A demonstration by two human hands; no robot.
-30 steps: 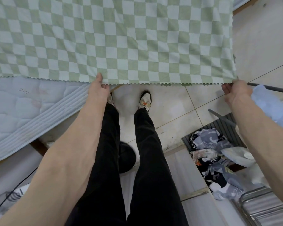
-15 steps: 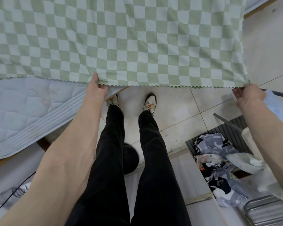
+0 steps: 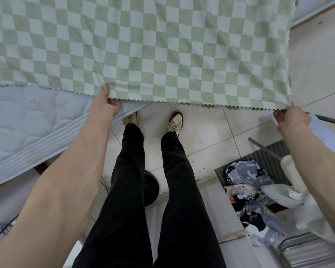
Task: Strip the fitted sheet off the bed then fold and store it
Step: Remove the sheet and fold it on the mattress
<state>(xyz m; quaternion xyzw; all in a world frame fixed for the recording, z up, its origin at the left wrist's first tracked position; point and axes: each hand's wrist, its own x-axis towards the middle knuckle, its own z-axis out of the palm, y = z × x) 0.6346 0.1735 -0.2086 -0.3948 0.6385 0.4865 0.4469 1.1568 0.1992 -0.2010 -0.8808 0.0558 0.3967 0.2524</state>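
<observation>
The green-and-white checked sheet (image 3: 153, 49) fills the view from 9 o'clock across 12 to 2 o'clock, held up off the bare quilted mattress (image 3: 27, 124), which lies at 9 o'clock. Its scalloped lower hem runs taut between the two hands.

The left hand (image 3: 104, 105), just left of centre, pinches the hem with the thumb on the near face and the fingers curled behind. The right hand (image 3: 290, 118), at 3 o'clock, grips the hem's corner with its fingers curled shut round it; the fingertips are hidden by the knuckles.

Judged state: sheet appears off the bed; folding in hand, storage not done.

Risks noted:
- Both holds sit on the very hem. A sharp shake could slip it from the left thumb and drop that side onto the mattress or the tiled floor (image 3: 211, 132).
- The far, unheld part of the sheet is out of view; whether it drags or is caught cannot be told.
- The pile of clothes (image 3: 246, 190) and the grey metal rods (image 3: 263, 149), at 4 o'clock below the right forearm, could snag a lowered corner.
- A dark round object (image 3: 150, 188) sits behind the shoes (image 3: 174, 120) at 6 o'clock; a step back could trip on it.
</observation>
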